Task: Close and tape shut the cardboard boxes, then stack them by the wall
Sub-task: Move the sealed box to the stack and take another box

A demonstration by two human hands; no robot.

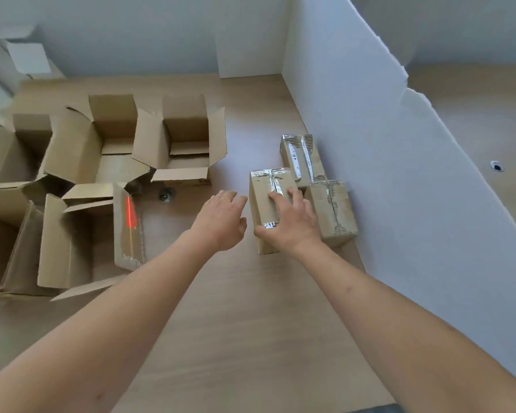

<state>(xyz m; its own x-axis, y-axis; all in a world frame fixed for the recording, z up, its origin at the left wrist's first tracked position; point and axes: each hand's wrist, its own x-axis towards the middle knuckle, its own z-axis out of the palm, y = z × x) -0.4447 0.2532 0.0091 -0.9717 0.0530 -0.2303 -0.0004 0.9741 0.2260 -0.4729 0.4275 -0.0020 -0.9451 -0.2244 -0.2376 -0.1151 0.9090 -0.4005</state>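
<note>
Three taped-shut cardboard boxes stand on the wooden floor by the white wall (370,144). My right hand (289,219) rests on top of the nearest one (262,204), fingers spread over its tape and thumb at its near edge. My left hand (224,217) hovers just left of that box with relaxed fingers, holding nothing. A second taped box (337,210) stands against the wall to the right, and a third (303,156) lies behind it. Several open boxes with raised flaps fill the left, such as one (185,144) at the back and one (81,239) nearer.
A tape roll (166,194) lies on the floor between the open boxes. An orange-red streak (129,213) shows on a shiny flap. White panels lean at the far left (27,58). A small round fitting (496,166) sits in the floor beyond the wall.
</note>
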